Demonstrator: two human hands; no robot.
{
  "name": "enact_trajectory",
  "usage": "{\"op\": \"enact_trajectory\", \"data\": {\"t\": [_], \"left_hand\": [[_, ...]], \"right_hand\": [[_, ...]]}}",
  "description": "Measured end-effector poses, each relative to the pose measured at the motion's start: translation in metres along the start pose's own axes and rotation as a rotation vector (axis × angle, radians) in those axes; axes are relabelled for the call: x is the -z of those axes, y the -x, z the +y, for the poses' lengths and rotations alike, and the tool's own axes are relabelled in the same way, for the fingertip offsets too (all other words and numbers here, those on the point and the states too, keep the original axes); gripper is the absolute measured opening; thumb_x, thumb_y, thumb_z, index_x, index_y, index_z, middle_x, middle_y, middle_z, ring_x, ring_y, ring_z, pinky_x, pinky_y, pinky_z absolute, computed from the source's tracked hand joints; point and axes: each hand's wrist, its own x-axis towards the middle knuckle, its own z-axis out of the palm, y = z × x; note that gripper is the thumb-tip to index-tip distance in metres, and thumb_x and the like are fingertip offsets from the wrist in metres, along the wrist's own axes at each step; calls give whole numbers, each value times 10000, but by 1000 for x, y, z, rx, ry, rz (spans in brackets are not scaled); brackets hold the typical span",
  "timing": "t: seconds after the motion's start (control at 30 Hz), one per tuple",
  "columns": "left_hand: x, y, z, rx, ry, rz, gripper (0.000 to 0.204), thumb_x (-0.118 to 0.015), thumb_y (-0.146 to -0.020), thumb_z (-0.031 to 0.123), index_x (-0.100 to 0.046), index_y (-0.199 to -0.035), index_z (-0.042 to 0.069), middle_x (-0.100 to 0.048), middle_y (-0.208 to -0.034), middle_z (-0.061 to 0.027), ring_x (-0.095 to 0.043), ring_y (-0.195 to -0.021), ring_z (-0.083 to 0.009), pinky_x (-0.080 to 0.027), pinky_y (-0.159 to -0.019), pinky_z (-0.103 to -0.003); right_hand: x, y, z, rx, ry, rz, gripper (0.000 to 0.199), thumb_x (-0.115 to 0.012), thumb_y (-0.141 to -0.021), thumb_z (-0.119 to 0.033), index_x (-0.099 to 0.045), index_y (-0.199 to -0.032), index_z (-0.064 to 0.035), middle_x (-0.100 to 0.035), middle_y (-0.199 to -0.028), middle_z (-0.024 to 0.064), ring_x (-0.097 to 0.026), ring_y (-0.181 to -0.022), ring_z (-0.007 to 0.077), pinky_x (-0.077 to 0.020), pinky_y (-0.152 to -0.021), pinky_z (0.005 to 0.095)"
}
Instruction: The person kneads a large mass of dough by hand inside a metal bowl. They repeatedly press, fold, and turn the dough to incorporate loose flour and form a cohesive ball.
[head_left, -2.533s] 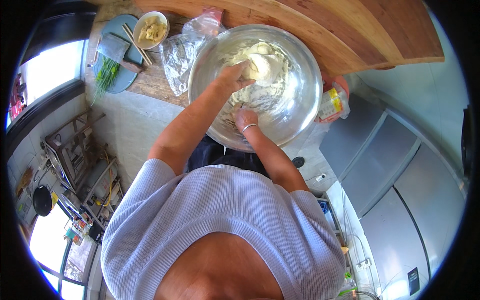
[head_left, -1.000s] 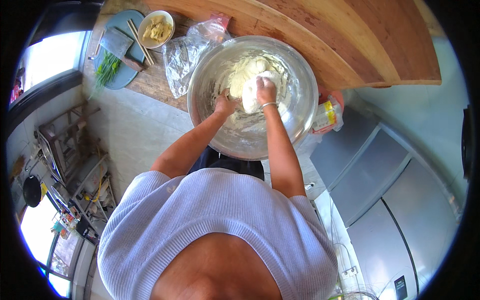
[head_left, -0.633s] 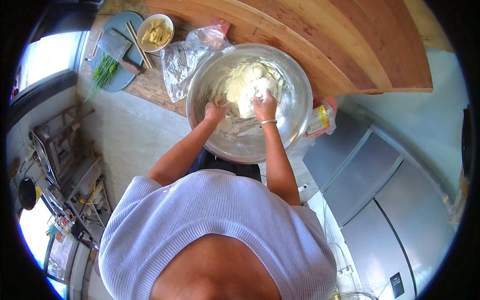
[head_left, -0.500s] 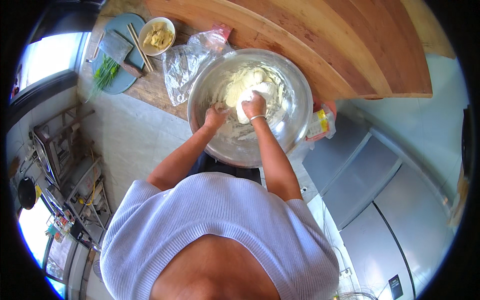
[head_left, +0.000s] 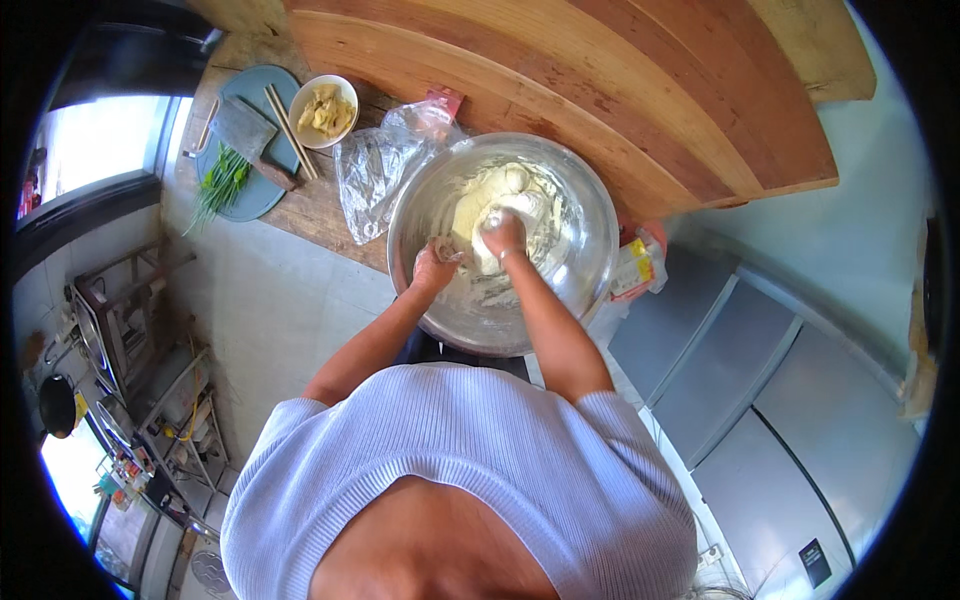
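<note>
A large steel mixing bowl [head_left: 597,250] holds a pale, lumpy mass of dough [head_left: 480,205] with loose white flour smeared on the wall around it. My right hand [head_left: 504,236] is closed on the floury right side of the dough, knuckles up, its fingertips hidden in it. Inside the bowl's left wall is my left hand [head_left: 434,266], its dough-smeared fingers loosely bent and apart, just beside the dough. No held object shows in it.
On the wooden counter [head_left: 300,222] at the upper left are a round board [head_left: 262,205] with a cleaver [head_left: 245,128] and green onions [head_left: 224,183], chopsticks [head_left: 290,132], a bowl of yellowish pieces [head_left: 327,112] and a clear plastic bag [head_left: 375,165]. A yellow-and-red package [head_left: 633,270] lies right of the mixing bowl.
The whole view has shifted, so the bowl and counter appear lower. My right hand has pushed further into the dough; my left hand stays by the bowl's left wall.
</note>
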Motion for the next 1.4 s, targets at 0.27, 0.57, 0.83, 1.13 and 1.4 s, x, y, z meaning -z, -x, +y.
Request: {"op": "enact_trajectory", "data": {"t": [0.27, 0.57, 0.83, 1.13, 1.4], "left_hand": [[1, -1, -27, 20, 101, -72, 336, -723, -748, 184, -589, -1000, 7, -659, -806, -92, -607, -642, -134, -492, -553, -294], [8, -15, 8, -138, -212, 7, 433, -728, -711, 310, -588, -1014, 35, -648, -893, -162, -616, -857, -321, -483, -748, -409], [3, -63, 75, -304, -293, 96, 631, -702, -718, 414, -533, -1161, -2, -614, -1005, -247, -569, -987, -380, -450, -843, -438], [-20, -115, 92, -50, 481, -436, 486, -617, -868, 357, -543, -1151, -32, -641, -957, -81, -602, -871, -191, -474, -784, -313], [21, -52, 144, -586, -1225, -579, 988, -811, -514, 509, -407, -1336, 138, -473, -1299, -158, -425, -1229, -318, -356, -959, -477]], "right_hand": [[-13, 42, -32, -372, 193, -382, 185, -655, -704, -154, -639, -837, -26, -652, -917, 176, -628, -901, 343, -504, -793, 414], [-38, 17, 28, -114, 114, -444, 262, -691, -672, -187, -636, -854, -8, -643, -865, 205, -626, -788, 350, -499, -686, 396], [50, 20, 58, -229, -168, 128, 790, -757, -627, -478, -512, -1136, 74, -572, -1079, 290, -557, -1008, 403, -440, -873, 416], [42, 28, 30, 7, -207, 234, 611, -742, -584, -237, -506, -1101, -12, -550, -1061, 226, -517, -988, 401, -423, -867, 459], [37, 118, 6, 214, -12, 99, 588, -769, -584, -177, -534, -1110, -57, -471, -1202, 202, -442, -1129, 392, -348, -982, 490]]}}
